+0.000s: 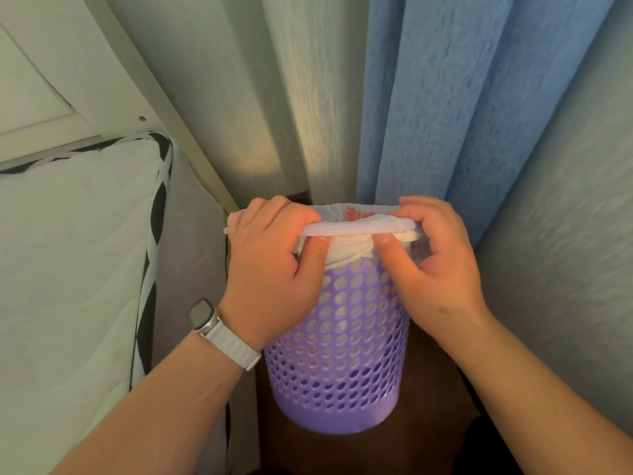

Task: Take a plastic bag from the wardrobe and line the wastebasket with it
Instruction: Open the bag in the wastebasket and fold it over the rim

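1. Curtains [428, 97] hang at 12 o'clock; a mattress [68, 269] lies at 9.
2. One purple wastebasket [337, 354] stands on the dark floor [428, 423], centre.
3. One plastic bag [349, 250] sits inside it, its edge folded over the rim.
4. Left hand [274, 269] at 9 and right hand [435, 265] at 3, fingers pinching the edge, likely to seat it.

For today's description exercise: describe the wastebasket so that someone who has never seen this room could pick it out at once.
Start at the blue curtain hanging beside a pale one; at its foot, on dark flooring next to a white mattress, stands the wastebasket. It is the only lilac thing there, a round plastic bin pierced with holes, with a white plastic bag folded over its rim under both hands.
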Demonstrator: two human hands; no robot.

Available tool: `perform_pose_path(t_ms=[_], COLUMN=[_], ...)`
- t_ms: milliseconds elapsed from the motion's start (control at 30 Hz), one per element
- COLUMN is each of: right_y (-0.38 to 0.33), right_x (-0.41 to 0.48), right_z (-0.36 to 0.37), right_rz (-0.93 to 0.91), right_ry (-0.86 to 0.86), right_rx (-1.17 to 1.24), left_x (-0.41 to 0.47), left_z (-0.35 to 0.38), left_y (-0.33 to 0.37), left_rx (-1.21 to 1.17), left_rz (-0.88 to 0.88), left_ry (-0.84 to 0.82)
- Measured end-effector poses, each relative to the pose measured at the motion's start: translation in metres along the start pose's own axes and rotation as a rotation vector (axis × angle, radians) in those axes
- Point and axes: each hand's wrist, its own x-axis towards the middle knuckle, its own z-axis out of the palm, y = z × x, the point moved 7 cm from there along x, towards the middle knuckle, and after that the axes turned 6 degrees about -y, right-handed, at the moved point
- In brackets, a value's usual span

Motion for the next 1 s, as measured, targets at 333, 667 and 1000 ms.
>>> perform_pose_path(t_ms=[333, 667, 1000], right_y=[-0.011, -0.016, 0.003], right_x=[-0.004, -0.006, -0.003], right_z=[-0.001, 0.008, -0.006], right_rz=[0.014, 0.003, -0.030], right_ry=[0.163, -0.012, 0.052], right_rx=[-0.083, -0.062, 0.007], left_x=[-0.004, 0.000, 0.000], left_z=[0.005, 0.002, 0.001], left_y=[0.019, 0.005, 0.004], left_rx=[0.119, 0.090, 0.027], left_rz=[0.049, -0.002, 0.041], left_ry=[-0.092, -0.064, -0.041])
